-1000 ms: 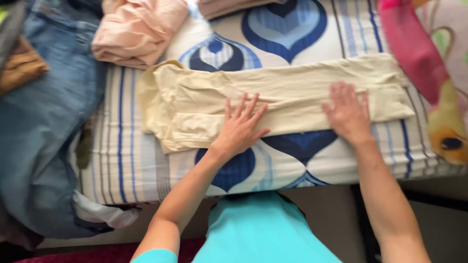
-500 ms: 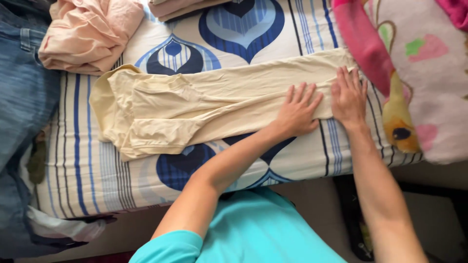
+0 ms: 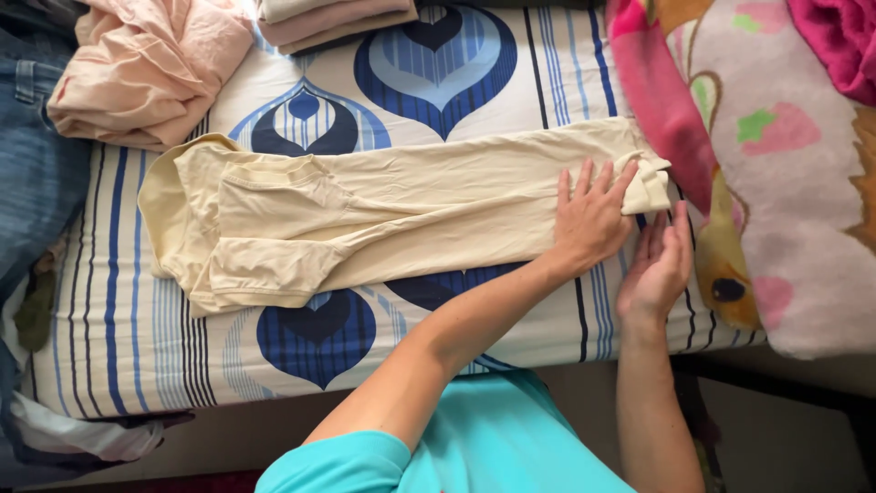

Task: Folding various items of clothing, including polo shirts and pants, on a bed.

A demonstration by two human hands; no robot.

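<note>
Pressing flat with fingers spread, the left hand [image 3: 591,219] rests on the long pale-yellow cotton garment [image 3: 383,215] lying across the blue-patterned striped bedsheet [image 3: 119,338]. The right hand [image 3: 659,267], palm up and loosely open, touches the garment's turned-up end.

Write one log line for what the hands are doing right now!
left hand: flat on cream shirt | right hand: palm up under shirt's folded end | bed: striped sheet
</note>
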